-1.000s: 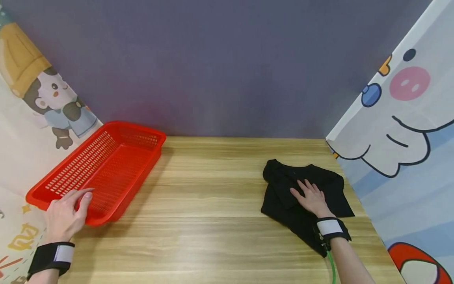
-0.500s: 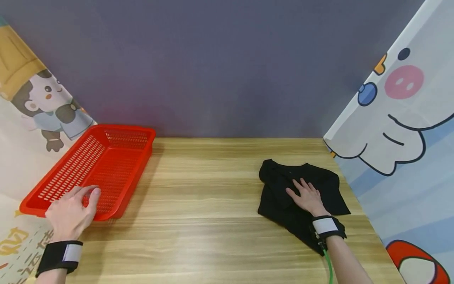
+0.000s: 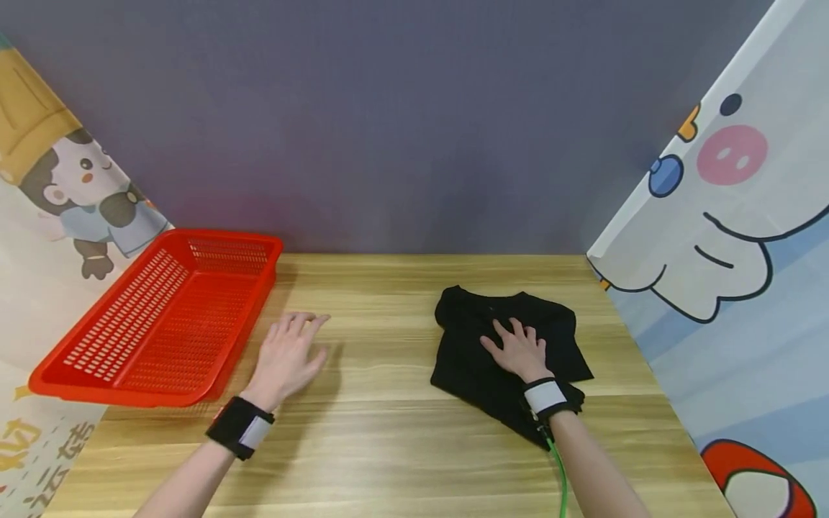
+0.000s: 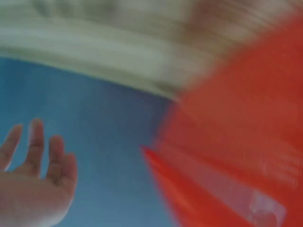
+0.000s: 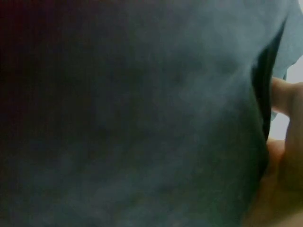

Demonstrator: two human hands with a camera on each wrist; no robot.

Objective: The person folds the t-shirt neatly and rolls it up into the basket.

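Observation:
A black short-sleeved T-shirt [image 3: 476, 360], partly folded, lies on the right half of the table, its neckline toward the back. My right hand [image 3: 523, 352] rests on the shirt with its fingers spread. Dark cloth [image 5: 142, 113] fills most of the right wrist view, and part of the right hand [image 5: 286, 142] shows at its right edge. To the left, my left hand [image 3: 289, 356] is over the table just right of the red basket, fingers extended and thumb apart, holding nothing. Blurred in the left wrist view, the left hand [image 4: 42, 179] has loosely bent fingers.
The red plastic basket [image 3: 255, 316] with slatted sides stands at the left of the wood-grain table [image 3: 382, 432]. A grey-blue wall [image 3: 414, 129] rises behind, and printed cartoon sheets [image 3: 732, 273] border both sides. A green cable [image 3: 560, 475] trails from the right wristband.
My left hand has moved from the basket's near end rightward over the table. The T-shirt has slid left along with my right hand, which stays on it. The basket appears slightly farther left.

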